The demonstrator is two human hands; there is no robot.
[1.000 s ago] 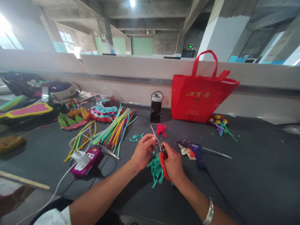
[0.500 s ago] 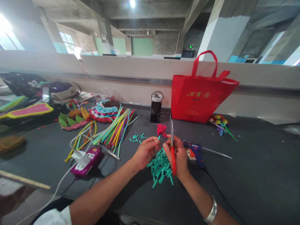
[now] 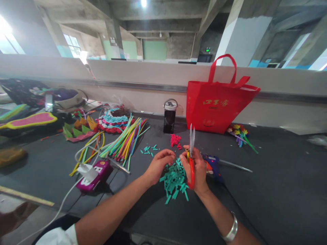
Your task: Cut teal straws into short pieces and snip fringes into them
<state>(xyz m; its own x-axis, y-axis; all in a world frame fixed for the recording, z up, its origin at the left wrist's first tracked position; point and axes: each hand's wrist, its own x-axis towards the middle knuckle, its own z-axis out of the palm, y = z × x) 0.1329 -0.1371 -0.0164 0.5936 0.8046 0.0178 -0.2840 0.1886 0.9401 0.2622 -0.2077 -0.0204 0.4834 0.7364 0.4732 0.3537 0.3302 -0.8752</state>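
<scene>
Red-handled scissors (image 3: pixel 191 173) are gripped in my right hand (image 3: pixel 198 168), their blades pointing up and a little apart. My left hand (image 3: pixel 160 166) is closed in a pinch to the left of them, thumb against fingers; whatever is between its fingertips, if anything, is too small to make out. Below and between both hands lies a pile of cut teal strips (image 3: pixel 173 183). Several smaller teal bits (image 3: pixel 148 149) are scattered beyond my left hand. A little heap of red pieces (image 3: pixel 175 140) lies just past my fingertips.
A blue glue gun (image 3: pixel 214 166) lies right of my right hand, its cord trailing forward. To the left are a purple power strip (image 3: pixel 95 177) and a bundle of coloured strips (image 3: pixel 127 141). A dark bottle (image 3: pixel 169 119) and a red bag (image 3: pixel 212 105) stand behind.
The teal piece that showed at my left fingertips is no longer visible there. My right hand has shifted slightly right, and the scissors' blades now show spread apart.
</scene>
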